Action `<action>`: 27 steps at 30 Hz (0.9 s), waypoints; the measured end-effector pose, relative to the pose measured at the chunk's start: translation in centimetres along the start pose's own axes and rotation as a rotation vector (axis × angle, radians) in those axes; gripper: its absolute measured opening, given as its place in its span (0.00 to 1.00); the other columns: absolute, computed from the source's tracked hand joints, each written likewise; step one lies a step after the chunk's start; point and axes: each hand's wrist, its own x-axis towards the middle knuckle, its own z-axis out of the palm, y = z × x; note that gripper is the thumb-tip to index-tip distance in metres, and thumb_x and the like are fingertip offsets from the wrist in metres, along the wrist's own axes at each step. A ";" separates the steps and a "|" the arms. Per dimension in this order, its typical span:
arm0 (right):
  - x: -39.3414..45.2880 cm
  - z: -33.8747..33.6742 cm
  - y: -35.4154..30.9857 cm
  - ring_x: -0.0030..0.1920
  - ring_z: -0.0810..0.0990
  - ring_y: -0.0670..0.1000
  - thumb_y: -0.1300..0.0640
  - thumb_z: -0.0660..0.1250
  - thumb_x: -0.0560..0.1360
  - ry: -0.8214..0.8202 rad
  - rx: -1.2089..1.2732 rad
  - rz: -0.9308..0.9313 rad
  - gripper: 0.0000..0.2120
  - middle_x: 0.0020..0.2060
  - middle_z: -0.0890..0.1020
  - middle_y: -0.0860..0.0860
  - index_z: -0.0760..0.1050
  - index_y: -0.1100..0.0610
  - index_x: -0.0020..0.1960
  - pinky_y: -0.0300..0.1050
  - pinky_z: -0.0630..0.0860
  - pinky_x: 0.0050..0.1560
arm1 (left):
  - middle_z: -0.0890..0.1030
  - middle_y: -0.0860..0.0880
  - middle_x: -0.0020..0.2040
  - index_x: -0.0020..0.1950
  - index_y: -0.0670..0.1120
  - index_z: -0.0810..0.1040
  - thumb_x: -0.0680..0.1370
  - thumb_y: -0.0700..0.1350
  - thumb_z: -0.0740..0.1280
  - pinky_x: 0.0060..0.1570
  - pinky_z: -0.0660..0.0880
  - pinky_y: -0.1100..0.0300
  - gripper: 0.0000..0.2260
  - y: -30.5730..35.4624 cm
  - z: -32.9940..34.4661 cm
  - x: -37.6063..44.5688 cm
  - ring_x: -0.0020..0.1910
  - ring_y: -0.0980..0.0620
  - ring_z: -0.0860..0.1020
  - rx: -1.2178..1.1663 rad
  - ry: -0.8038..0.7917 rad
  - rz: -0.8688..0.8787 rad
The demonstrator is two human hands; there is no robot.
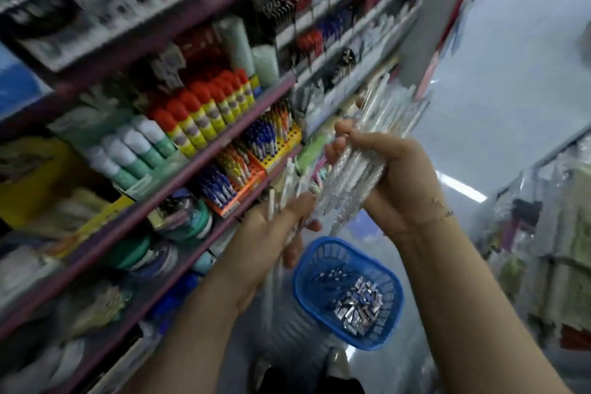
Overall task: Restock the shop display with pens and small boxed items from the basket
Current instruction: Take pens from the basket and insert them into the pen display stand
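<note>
My right hand (393, 176) grips a thick bundle of clear and white pens (361, 157), tips pointing up toward the shelf. Just below and to the left, my left hand (275, 233) holds a few white pens (279, 201) that run down past my palm. A blue plastic basket (319, 253) stands on the floor under both hands; it holds a heap of small silver and blue boxed items (361, 302) and a few loose pens (329, 275). The frame is blurred by motion.
Purple shelves (204, 150) fill the left, stocked with red-capped glue sticks (204, 105), white and green tubes (128, 150), orange pen trays (252, 150) and tape rolls (185, 217). A second rack of packaged goods (550, 233) stands right. Pale floor (499, 89) lies between them.
</note>
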 end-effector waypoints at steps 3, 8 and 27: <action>0.5 3.3 1.3 0.36 0.79 0.52 0.69 0.63 0.69 -0.070 -0.087 -0.019 0.09 0.35 0.76 0.57 0.73 0.67 0.49 0.45 0.77 0.41 | 0.77 0.51 0.25 0.34 0.49 0.80 0.71 0.53 0.69 0.21 0.66 0.66 0.10 0.8 -1.3 -2.4 0.20 0.55 0.65 -0.199 0.120 0.046; 1.0 10.4 4.8 0.38 0.80 0.53 0.69 0.63 0.70 -0.251 -0.011 0.036 0.08 0.35 0.78 0.57 0.74 0.67 0.49 0.44 0.79 0.41 | 0.75 0.50 0.25 0.34 0.52 0.83 0.63 0.55 0.71 0.20 0.66 0.65 0.08 3.0 -4.5 -4.8 0.20 0.56 0.69 -0.418 0.525 0.266; 4.3 26.4 9.0 0.27 0.76 0.53 0.61 0.68 0.70 -0.978 -0.443 0.405 0.05 0.31 0.80 0.60 0.82 0.57 0.44 0.41 0.74 0.31 | 0.70 0.54 0.20 0.40 0.59 0.81 0.61 0.63 0.69 0.19 0.65 0.68 0.13 15.1 -18.5 -12.8 0.18 0.59 0.66 0.023 1.044 0.793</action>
